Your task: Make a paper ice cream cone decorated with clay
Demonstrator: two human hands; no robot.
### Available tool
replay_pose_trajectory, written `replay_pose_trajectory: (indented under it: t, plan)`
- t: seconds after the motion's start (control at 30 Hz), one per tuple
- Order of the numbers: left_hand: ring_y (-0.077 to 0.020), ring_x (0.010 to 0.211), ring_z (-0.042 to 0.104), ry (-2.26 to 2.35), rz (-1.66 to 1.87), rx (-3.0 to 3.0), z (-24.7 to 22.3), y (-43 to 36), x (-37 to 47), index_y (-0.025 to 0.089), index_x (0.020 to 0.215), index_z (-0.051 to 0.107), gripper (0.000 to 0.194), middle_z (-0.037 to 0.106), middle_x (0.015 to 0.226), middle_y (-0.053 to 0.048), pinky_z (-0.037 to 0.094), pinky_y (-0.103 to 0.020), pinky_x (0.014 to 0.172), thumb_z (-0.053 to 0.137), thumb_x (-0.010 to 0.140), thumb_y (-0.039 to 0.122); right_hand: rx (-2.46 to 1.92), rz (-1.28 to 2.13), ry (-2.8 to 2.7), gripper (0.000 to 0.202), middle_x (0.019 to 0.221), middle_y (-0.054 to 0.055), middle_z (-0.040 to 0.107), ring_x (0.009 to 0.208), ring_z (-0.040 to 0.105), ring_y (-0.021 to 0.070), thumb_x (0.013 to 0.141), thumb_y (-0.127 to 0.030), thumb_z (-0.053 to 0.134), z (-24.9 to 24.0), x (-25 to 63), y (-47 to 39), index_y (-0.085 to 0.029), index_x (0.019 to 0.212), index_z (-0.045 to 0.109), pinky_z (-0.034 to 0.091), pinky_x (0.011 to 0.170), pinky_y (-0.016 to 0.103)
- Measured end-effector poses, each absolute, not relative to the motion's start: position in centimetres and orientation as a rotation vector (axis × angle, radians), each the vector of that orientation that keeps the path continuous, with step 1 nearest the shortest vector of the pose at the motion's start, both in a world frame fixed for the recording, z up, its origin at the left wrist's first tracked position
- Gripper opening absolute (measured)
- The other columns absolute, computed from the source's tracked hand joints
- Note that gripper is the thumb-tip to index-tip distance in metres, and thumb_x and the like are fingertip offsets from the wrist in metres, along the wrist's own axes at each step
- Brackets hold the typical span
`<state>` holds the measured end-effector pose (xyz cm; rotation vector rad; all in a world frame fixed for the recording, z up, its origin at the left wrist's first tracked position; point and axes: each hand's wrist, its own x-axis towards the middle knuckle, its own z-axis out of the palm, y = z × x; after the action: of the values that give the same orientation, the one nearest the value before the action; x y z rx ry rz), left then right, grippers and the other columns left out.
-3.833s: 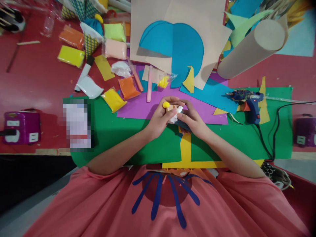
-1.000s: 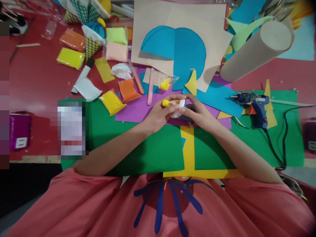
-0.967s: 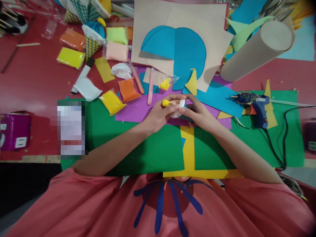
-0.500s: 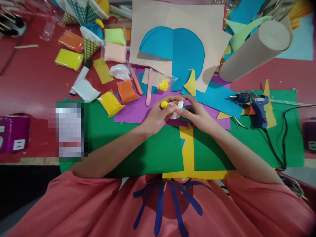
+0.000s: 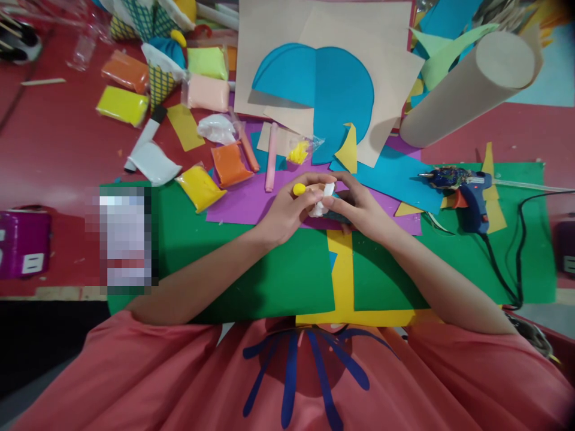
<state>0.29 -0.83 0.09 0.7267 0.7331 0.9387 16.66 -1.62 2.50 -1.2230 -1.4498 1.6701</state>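
Observation:
Both hands meet over the purple sheet, around a small clay ice cream cone. White clay shows between the thumbs, with a dark bluish cone part to its right and a round yellow ball at its left. My left hand is closed, its thumb pressing on the white clay. My right hand curls round the bluish part, thumb tip against the white edge. Fingers hide much of the piece. A similar cone with yellow checks, white rim and blue top lies at the upper left.
Clay packets, among them a yellow one and an orange one, lie left of the hands. A glue gun with its cord rests on the right. Beyond are blue cut-outs and a paper roll. A green sheet lies beneath.
The hands stay in nearly the same place. The white clay strip between the thumbs shows slightly differently. The whole view has shifted a little.

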Motion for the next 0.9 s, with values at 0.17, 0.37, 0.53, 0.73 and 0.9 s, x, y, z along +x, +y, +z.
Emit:
replay_pose_trajectory:
  t: [0.17, 0.37, 0.53, 0.73, 0.9]
  plan:
    - [-0.0068, 0.066, 0.056, 0.729, 0.937, 0.706, 0.0, -0.82, 0.27, 0.02, 0.092, 0.071, 0.025, 0.066, 0.082, 0.002, 0.043, -0.019, 0.056, 0.079, 0.073, 0.033, -1.208, 1.679, -1.449, 0.037, 0.08, -0.002, 0.06, 0.045, 0.05, 0.0043, 0.09, -0.045, 0.063, 2.46, 16.71, -1.63, -0.021, 0.111, 0.046, 0.038, 0.034, 0.015]
    - [-0.0071, 0.067, 0.057, 0.728, 0.93, 0.714, -0.04, -0.73, 0.24, 0.02, 0.093, 0.069, 0.028, 0.067, 0.084, 0.001, 0.043, -0.019, 0.058, 0.08, 0.07, 0.033, -1.178, 1.701, -1.428, 0.039, 0.078, -0.004, 0.057, 0.041, 0.049, 0.0031, 0.09, -0.044, 0.063, 2.24, 16.73, -1.66, -0.021, 0.115, 0.045, 0.036, 0.032, 0.014]
    - [-0.0067, 0.068, 0.058, 0.728, 0.932, 0.738, -0.15, -0.69, 0.17, 0.02, 0.094, 0.068, 0.028, 0.067, 0.085, 0.001, 0.043, -0.018, 0.058, 0.078, 0.072, 0.035, -1.206, 1.721, -1.418, 0.041, 0.077, -0.005, 0.057, 0.041, 0.048, 0.0036, 0.089, -0.044, 0.063, 2.44, 16.77, -1.66, -0.02, 0.118, 0.044, 0.035, 0.032, 0.016]
    - [-0.0064, 0.065, 0.055, 0.732, 0.945, 0.714, -0.13, -0.64, 0.15, 0.02, 0.092, 0.07, 0.029, 0.064, 0.079, 0.002, 0.042, -0.017, 0.056, 0.08, 0.069, 0.036, -1.193, 1.753, -1.426, 0.042, 0.068, -0.008, 0.055, 0.037, 0.048, 0.0038, 0.09, -0.045, 0.063, 2.5, 16.88, -1.58, -0.02, 0.119, 0.044, 0.033, 0.031, 0.017]
    - [-0.0069, 0.066, 0.055, 0.745, 0.935, 0.725, -0.08, -0.58, 0.1, 0.02, 0.09, 0.069, 0.026, 0.064, 0.08, 0.001, 0.043, -0.017, 0.057, 0.077, 0.071, 0.035, -1.182, 1.784, -1.411, 0.042, 0.064, -0.009, 0.054, 0.035, 0.047, 0.0039, 0.089, -0.045, 0.064, 2.35, 16.99, -1.48, -0.021, 0.118, 0.044, 0.031, 0.03, 0.016]
